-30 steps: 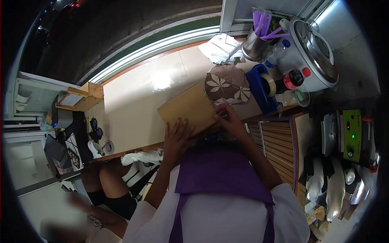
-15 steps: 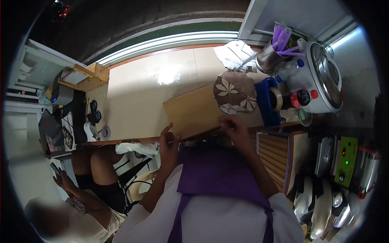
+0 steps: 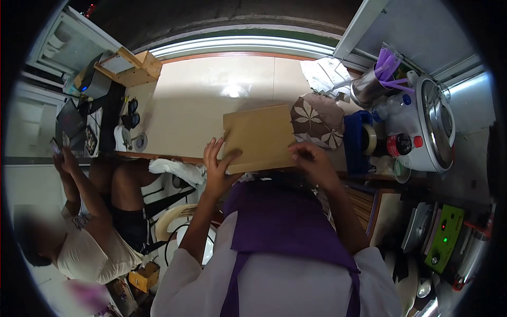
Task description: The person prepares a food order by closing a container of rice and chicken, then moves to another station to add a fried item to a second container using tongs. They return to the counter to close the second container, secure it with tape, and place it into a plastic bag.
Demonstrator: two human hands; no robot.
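Note:
A flat brown paper bag or sheet of cardboard (image 3: 259, 134) lies on the near edge of the pale counter (image 3: 195, 100). At its lower left corner is my left hand (image 3: 219, 164), thumb over the top face and fingers apart along the side. My right hand (image 3: 312, 161) is at the lower right corner, its fingers bent together against the edge. Just beyond, to the right, rests a round brown cloth (image 3: 318, 120) with a pale leaf pattern.
White papers (image 3: 326, 76), a metal cup of purple straws (image 3: 369, 85), a blue tape dispenser (image 3: 357, 142), a cola bottle (image 3: 402, 144) and a large cooker (image 3: 433, 124) stand right. Sunglasses (image 3: 132, 112) lie left. A seated person (image 3: 100, 222) holds a phone.
The view has shifted, and the brown piece now lies straighter. My left hand has spread its thumb over it. The seated person has raised the phone.

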